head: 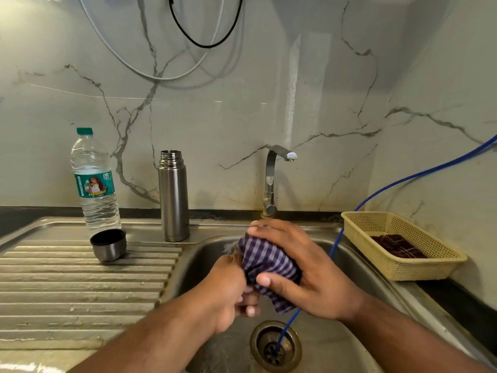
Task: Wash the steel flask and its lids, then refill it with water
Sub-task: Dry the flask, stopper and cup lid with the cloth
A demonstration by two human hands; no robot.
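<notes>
A brushed steel flask (pixel 173 200) stands upright left of centre. Its threaded neck is bare and its mouth is open. Its steel cup lid (pixel 108 244), dark inside, sits mouth-up and slightly tilted on the ribbed drainboard, lower left of the flask and apart from it. At centre, the left hand (pixel 231 289) and right hand (pixel 309 270) grip a bunched purple checked cloth (pixel 269 262). Whatever it wraps is hidden.

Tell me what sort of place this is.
Most likely a home kitchen: a steel sink with a ribbed drainboard, a tap against the marble-pattern wall, and a steel flask standing open by the basin. The left hand and right hand grip a checked cloth.
</notes>
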